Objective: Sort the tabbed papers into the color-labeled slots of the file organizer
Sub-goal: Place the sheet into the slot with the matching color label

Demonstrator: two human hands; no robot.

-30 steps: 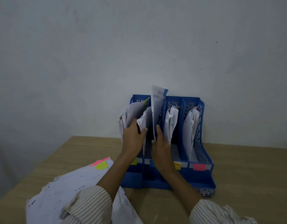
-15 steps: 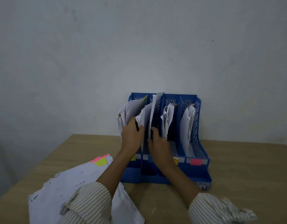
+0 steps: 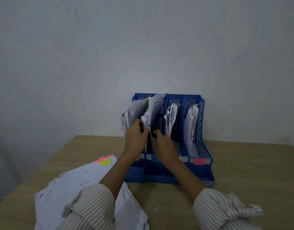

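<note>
Left hand [image 3: 136,136]: curled against the white sheets already standing in the two left slots, thumb toward the gap; the sheets appear to be held aside so the second slot stays open. Right hand [image 3: 162,143]: fingers bent at the front of the second slot, seemingly gripping the lower edge of the tall white sheet [image 3: 157,110] being seated there; the exact grip is hidden by the fingers.

The sheet is stood upright in the second slot from the left of the blue perforated plastic file organizer [image 3: 201,130], its top edge level with the organizer's rim. It is judged nearly seated, with only settling left.

Colour labels are seen on the front lip: a pink one [image 3: 199,161] under the rightmost slot, the others mostly covered by the forearms. The two right slots each hold crumpled white sheets.

The loose pile of white tabbed papers [image 3: 86,185], pink and yellow-green tabs at its far corner, is left on the wooden table [image 3: 250,171] under the left striped sleeve, within reach and still to be sorted.
</note>
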